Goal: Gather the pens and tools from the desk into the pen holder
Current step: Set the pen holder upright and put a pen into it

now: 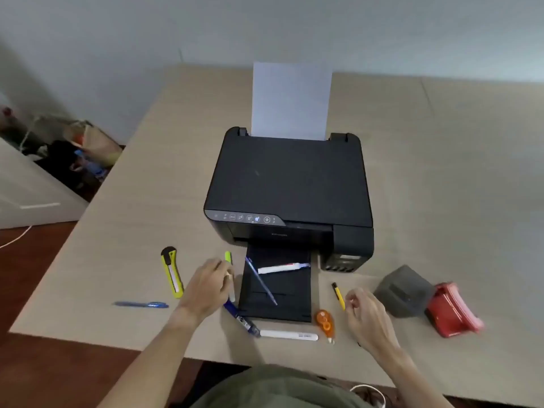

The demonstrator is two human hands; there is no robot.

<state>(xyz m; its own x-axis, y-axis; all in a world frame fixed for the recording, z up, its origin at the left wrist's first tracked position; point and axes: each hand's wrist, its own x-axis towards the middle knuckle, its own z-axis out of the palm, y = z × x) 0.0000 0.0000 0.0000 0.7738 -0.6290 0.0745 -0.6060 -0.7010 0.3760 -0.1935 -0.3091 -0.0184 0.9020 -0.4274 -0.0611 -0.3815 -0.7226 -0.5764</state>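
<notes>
My left hand reaches over the desk, its fingertips closed around the middle of a green-capped highlighter that still lies flat. My right hand hovers with loosely curled fingers and holds nothing, just right of a small yellow-and-black pen. A dark grey boxy pen holder sits to the right. Loose on the desk are a yellow utility knife, a blue pen, a blue tool, a white marker and an orange correction tape.
A black printer with an upright paper sheet fills the desk's middle. Its output tray carries a blue pen and a white tube. A red desk tool stands beside the holder. Bags lie on the floor.
</notes>
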